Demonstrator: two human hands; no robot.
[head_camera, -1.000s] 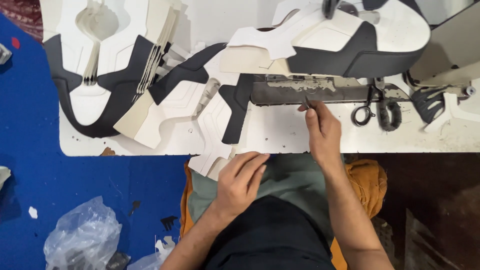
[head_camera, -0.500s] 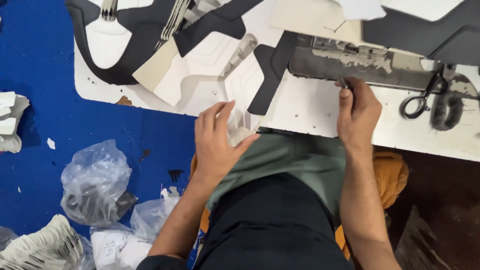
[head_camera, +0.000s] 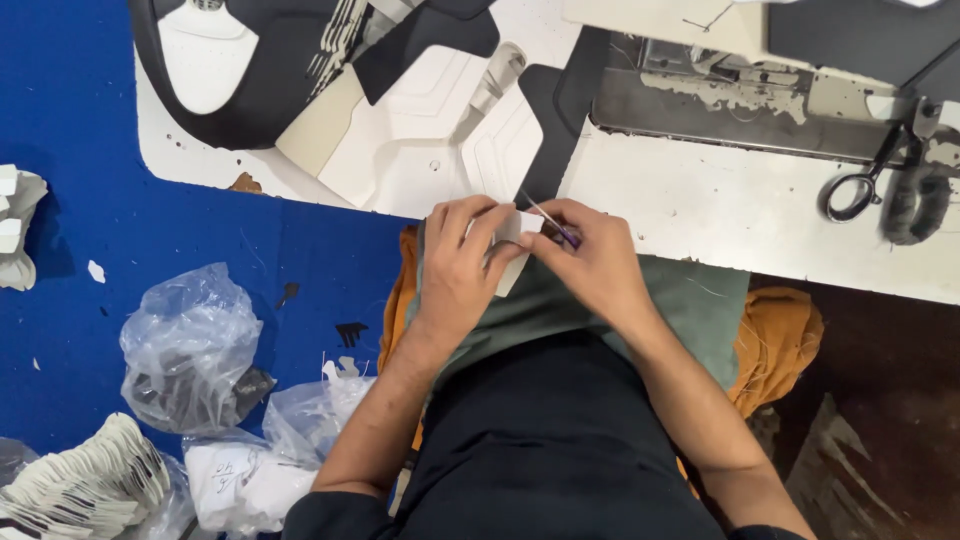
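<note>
1. White, a small cut fabric piece sits at the table's near edge, above the person's lap.
2. The left hand pinches this piece between curled fingers.
3. The right hand grips a thin purple-handled tool against it.
4. Scissors lie well apart on the white table.

Shoe-stitching workshop, sewing machine bed, scissors, cut shoe uppers
</note>
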